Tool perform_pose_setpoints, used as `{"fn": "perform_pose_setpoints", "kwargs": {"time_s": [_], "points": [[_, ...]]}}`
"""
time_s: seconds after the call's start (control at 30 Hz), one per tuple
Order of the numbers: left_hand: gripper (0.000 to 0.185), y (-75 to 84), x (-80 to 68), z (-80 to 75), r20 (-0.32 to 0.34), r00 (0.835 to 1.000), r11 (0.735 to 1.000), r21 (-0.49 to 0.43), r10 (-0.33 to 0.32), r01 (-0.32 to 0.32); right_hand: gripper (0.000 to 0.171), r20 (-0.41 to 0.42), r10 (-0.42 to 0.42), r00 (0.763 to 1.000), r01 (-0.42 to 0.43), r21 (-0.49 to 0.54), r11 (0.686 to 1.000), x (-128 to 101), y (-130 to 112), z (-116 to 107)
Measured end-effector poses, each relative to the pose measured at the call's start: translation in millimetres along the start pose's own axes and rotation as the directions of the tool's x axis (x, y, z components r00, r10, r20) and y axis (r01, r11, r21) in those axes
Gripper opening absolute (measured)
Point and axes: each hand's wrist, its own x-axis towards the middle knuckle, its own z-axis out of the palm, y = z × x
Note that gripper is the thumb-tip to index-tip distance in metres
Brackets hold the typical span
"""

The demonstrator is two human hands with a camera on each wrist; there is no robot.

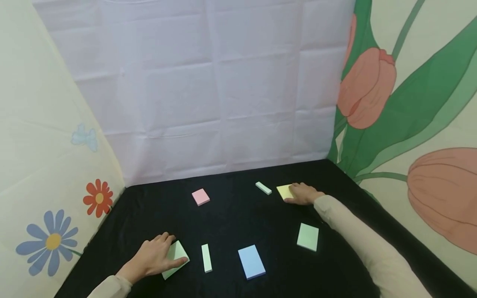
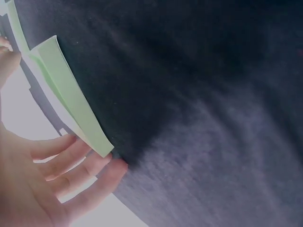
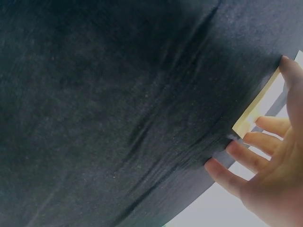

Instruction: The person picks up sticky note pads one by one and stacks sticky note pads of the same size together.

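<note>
My left hand [image 1: 155,253] lies over a light green sticky-note pad [image 1: 178,252] at the front left. Its thumb reaches the pad's right corner, with the fingers at the far corner. The left wrist view shows those fingertips [image 2: 110,160] right at one end of the pad [image 2: 75,99]. At the back right, my right hand [image 1: 302,193] holds a yellow sticky-note pad [image 1: 284,191] between thumb and fingers. From the right wrist, the thumb [image 3: 286,68] sits at one corner of the yellow pad [image 3: 258,106], fingers near the other. Both palms partly cover the pads.
On the black cloth [image 1: 227,223] lie a pink pad [image 1: 201,197], a blue pad [image 1: 251,261] and another green pad [image 1: 307,236]. One narrow pale green strip [image 1: 206,258] is beside my left hand; another strip [image 1: 263,188] lies left of the yellow pad. A white sheet [image 1: 223,91] hangs behind.
</note>
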Motion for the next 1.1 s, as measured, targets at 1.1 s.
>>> {"fn": "perform_pose_setpoints", "kwargs": {"time_s": [1.1], "points": [[0.078,2.4,1.2,-0.3,0.016,0.999,0.999,-0.024,0.045,-0.045,0.062,-0.028,-0.037,0.999,0.037,-0.006,0.999,-2.0,1.2,1.9]]}}
